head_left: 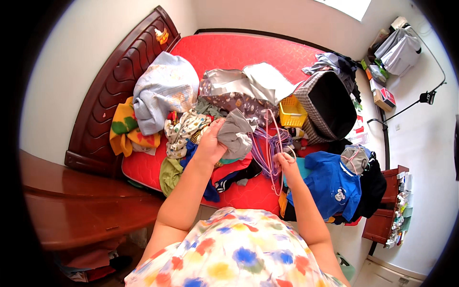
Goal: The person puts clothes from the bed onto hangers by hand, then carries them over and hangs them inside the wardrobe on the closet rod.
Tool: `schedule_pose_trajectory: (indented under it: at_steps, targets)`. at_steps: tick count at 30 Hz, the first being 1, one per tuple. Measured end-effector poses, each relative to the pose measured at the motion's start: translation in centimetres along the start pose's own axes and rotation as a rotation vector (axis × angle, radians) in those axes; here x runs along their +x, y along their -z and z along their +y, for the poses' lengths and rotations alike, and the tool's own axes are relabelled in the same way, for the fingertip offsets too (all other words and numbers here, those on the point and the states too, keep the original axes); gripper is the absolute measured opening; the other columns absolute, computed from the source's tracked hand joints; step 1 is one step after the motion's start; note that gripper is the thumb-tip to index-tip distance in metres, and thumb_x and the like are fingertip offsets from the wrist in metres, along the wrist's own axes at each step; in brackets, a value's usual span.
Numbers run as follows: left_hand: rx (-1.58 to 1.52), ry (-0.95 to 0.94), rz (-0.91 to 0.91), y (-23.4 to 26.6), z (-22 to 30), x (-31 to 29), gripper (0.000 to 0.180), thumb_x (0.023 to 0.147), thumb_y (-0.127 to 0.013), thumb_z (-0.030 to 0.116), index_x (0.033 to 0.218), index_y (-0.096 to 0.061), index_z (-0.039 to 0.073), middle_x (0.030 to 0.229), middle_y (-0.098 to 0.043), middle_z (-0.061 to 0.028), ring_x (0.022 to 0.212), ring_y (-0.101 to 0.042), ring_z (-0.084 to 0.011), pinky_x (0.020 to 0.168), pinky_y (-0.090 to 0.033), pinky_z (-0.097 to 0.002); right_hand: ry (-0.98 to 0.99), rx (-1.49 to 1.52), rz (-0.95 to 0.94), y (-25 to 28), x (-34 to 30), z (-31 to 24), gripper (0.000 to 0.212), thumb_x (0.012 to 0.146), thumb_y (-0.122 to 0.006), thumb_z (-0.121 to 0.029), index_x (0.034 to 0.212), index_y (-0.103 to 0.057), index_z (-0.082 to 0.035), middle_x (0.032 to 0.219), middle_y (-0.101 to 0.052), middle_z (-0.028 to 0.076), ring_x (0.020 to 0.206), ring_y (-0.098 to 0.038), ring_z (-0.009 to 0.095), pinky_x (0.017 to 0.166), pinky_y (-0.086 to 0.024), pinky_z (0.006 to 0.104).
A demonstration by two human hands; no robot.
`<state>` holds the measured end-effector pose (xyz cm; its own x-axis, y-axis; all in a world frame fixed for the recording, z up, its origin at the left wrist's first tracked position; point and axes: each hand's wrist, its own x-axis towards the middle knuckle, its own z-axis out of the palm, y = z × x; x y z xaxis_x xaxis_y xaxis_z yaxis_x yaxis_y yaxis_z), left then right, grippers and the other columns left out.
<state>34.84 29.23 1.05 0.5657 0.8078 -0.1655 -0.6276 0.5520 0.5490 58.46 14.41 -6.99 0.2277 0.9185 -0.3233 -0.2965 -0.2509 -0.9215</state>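
Observation:
My left hand is closed on a grey cloth garment, held up above the pile on the bed. My right hand grips a pale pink clothes hanger, which hangs roughly upright between my hands. Behind it lies a bundle of purple hangers. Under my left wrist is a heap of clothes, with a white patterned garment and a lime-green one. To the right of my right hand lies a blue T-shirt.
The red mattress has a dark wooden headboard at left. A yellow basket and an open checked storage box stand beyond my right hand. A light blue blanket lies far left; a brown wooden table is near left.

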Motion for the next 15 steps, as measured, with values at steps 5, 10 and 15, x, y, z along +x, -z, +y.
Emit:
schedule_pose_trajectory:
  at_steps: [5,10,15]
  targets:
    - [-0.101,-0.039,-0.088,-7.2,0.4,-1.4,0.028,0.095,-0.048,0.022,0.114,-0.054,0.003,0.114,-0.060,-0.0089,0.104,-0.058,-0.0227,0.092,-0.046,-0.0388,-0.030,-0.010,-0.026,0.7,0.4,1.4,0.047,0.087,-0.062,-0.032,0.125,-0.053,-0.005,0.107,-0.060,0.001,0.071,-0.046,0.003,0.056,-0.034,0.0180]
    - [-0.101,-0.088,-0.094,-9.9,0.5,-2.4,0.036,0.096,-0.045,0.025,0.122,-0.051,0.001,0.124,-0.056,-0.0127,0.114,-0.052,-0.0261,0.101,-0.039,-0.0418,-0.110,0.292,-0.120,0.2,-0.4,-0.5,0.040,0.086,-0.062,-0.019,0.122,-0.050,-0.004,0.102,-0.060,0.002,0.078,-0.058,0.008,0.050,-0.036,0.0187]
    - [-0.021,-0.180,0.041,-8.2,0.5,-2.7,0.038,0.096,-0.045,0.025,0.125,-0.048,0.001,0.126,-0.054,-0.0126,0.116,-0.051,-0.0262,0.102,-0.038,-0.0420,0.025,0.442,-0.085,1.4,-0.7,-3.5,0.020,0.083,-0.064,-0.005,0.100,-0.054,-0.006,0.088,-0.062,0.004,0.074,-0.062,0.011,0.049,-0.038,0.0176]
